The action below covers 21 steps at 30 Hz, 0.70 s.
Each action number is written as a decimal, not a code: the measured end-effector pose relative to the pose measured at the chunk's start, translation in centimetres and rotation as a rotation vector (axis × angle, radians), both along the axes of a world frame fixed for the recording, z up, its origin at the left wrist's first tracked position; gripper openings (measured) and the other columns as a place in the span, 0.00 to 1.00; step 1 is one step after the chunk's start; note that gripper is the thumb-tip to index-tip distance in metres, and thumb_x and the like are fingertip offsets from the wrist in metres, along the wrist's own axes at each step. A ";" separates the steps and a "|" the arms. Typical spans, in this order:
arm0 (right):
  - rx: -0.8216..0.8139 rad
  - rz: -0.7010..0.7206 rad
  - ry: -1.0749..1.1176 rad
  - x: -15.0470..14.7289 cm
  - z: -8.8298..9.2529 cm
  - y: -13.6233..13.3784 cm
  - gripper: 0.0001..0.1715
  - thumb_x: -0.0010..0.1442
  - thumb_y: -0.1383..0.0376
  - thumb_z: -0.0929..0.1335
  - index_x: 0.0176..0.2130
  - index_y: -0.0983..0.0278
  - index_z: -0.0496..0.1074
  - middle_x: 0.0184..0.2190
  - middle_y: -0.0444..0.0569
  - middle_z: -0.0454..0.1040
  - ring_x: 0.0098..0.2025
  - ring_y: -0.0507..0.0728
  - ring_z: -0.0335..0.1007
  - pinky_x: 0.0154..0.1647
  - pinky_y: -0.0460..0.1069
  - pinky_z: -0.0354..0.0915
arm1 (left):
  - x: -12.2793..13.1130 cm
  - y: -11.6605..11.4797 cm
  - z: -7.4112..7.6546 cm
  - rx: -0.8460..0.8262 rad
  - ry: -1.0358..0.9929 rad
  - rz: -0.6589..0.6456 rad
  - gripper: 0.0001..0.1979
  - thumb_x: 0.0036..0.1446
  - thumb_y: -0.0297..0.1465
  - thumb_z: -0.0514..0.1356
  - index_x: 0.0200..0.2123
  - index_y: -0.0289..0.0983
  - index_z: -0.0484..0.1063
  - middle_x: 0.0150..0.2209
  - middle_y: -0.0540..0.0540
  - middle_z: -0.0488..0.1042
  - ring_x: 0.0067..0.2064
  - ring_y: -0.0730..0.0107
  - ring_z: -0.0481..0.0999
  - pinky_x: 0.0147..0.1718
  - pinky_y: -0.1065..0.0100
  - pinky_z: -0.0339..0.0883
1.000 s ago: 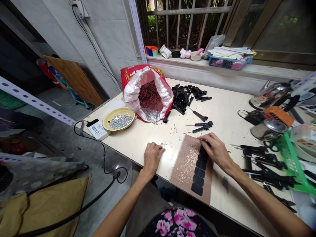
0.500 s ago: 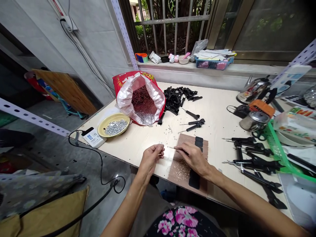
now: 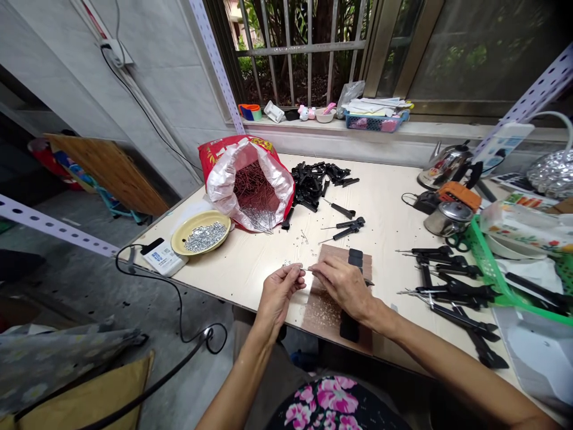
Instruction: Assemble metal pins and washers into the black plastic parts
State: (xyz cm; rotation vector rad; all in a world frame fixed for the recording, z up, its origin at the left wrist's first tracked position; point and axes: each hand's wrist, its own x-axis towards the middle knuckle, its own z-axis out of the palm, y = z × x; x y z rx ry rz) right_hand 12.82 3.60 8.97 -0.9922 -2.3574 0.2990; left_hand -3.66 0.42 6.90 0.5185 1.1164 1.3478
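My right hand (image 3: 347, 286) is closed around a black-handled piece (image 3: 369, 282) with a thin metal rod. The rod's tip points left, and most of the handle is hidden by the palm. At that tip my left hand (image 3: 281, 292) has thumb and forefinger pinched together; whatever lies between them is too small to make out. Below my right hand lies a brown board (image 3: 320, 319) with pale crumbs and black pads on it. Tiny metal bits (image 3: 286, 263) are scattered just beyond my left fingertips.
A yellow dish (image 3: 179, 242) of small silvery parts stands left, beside a red bag (image 3: 215, 155) of thin rods. Behind are piled black handles (image 3: 308, 185). Several rod-fitted black pieces (image 3: 447, 292) lie right, near a green basket (image 3: 487, 263) and a kettle (image 3: 443, 167).
My hands have come together, so the rod's tip now meets my left fingertips. The black end of the piece now shows beyond my right hand. The view has shifted slightly.
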 end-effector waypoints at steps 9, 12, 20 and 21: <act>-0.003 -0.084 -0.077 0.2 -0.8 -0.5 0.11 0.65 0.63 0.60 0.41 0.61 0.71 0.36 0.49 0.72 0.37 0.55 0.68 0.31 0.46 0.59 | 0.4 0.0 -0.2 0.101 0.321 0.007 0.13 0.47 0.36 0.66 0.33 0.32 0.77 0.28 0.47 0.76 0.27 0.76 0.72 0.31 0.71 0.68; -0.019 -0.092 -0.060 0.6 -1.2 -0.5 0.13 0.66 0.62 0.59 0.39 0.62 0.71 0.34 0.49 0.72 0.36 0.55 0.68 0.31 0.46 0.59 | 0.6 0.1 -0.1 0.106 0.363 -0.008 0.13 0.47 0.36 0.66 0.33 0.32 0.77 0.27 0.47 0.76 0.27 0.75 0.72 0.31 0.71 0.68; -0.178 -0.027 0.116 1.2 -1.7 -0.2 0.11 0.65 0.62 0.60 0.42 0.62 0.70 0.35 0.49 0.70 0.35 0.53 0.68 0.36 0.47 0.64 | 1.1 0.3 -0.1 0.104 0.340 -0.036 0.13 0.47 0.36 0.66 0.34 0.32 0.77 0.28 0.47 0.76 0.28 0.75 0.72 0.33 0.71 0.68; -0.178 -0.018 0.123 1.1 -1.8 -0.1 0.12 0.65 0.63 0.60 0.42 0.63 0.70 0.35 0.49 0.69 0.35 0.53 0.68 0.36 0.47 0.64 | 1.1 0.3 -0.2 0.103 0.336 -0.039 0.13 0.47 0.36 0.66 0.34 0.32 0.78 0.28 0.47 0.76 0.28 0.75 0.72 0.33 0.71 0.68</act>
